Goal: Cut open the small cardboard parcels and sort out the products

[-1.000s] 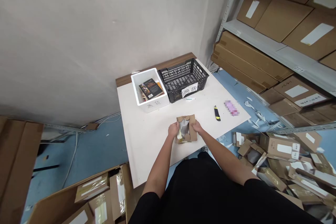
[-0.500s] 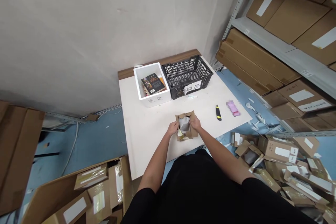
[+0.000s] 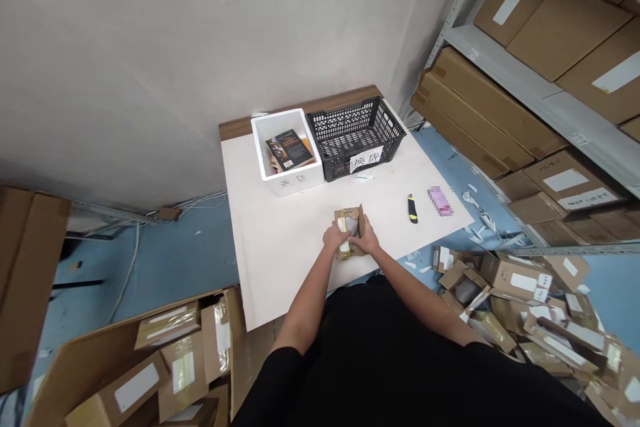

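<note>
A small opened cardboard box sits near the front edge of the white table. Its flaps stand partly up, and something grey shows inside; I cannot make out what it is. My left hand grips the left side, beside a white label on the flap. On the right side, my right hand is closed around the box wall, its thumb reaching inward. Off to the right on the table lies a black and yellow utility knife, touched by neither hand.
A white foam box with books stands at the back beside a black plastic crate. A blurred pink item lies at right. Cartons fill the shelf, a large box at lower left, and the floor at right.
Both hands have come closer together on the cardboard box, folding its flaps inward so less of the grey contents shows. The view has shifted slightly.
</note>
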